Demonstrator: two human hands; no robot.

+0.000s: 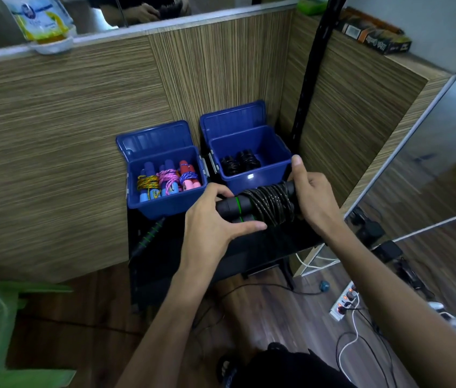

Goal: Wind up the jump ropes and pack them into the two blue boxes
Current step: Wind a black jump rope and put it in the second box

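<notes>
Left hand [215, 219] grips handle end of wound black rope bundle [263, 204], fingers curled under; right hand [312, 196] clamps the other end, thumb raised. Bundle's long axis runs hand to hand, slightly tilted. Right blue box [252, 182] sits just beyond the right hand, nearer that arm, probably two black bundles inside. Left blue box [165, 204] beyond the left hand, full of coloured ropes [166, 177]

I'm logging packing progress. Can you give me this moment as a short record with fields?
left box: blue plastic box, lid open, holds three wound colourful ropes
right box: blue plastic box, lid open, holds two wound black ropes
in hand: wound black rope with green-ringed handles
left hand: grips the handle end
right hand: grips the other end
unpacked: black rope handle with green rings on the dark table
</notes>
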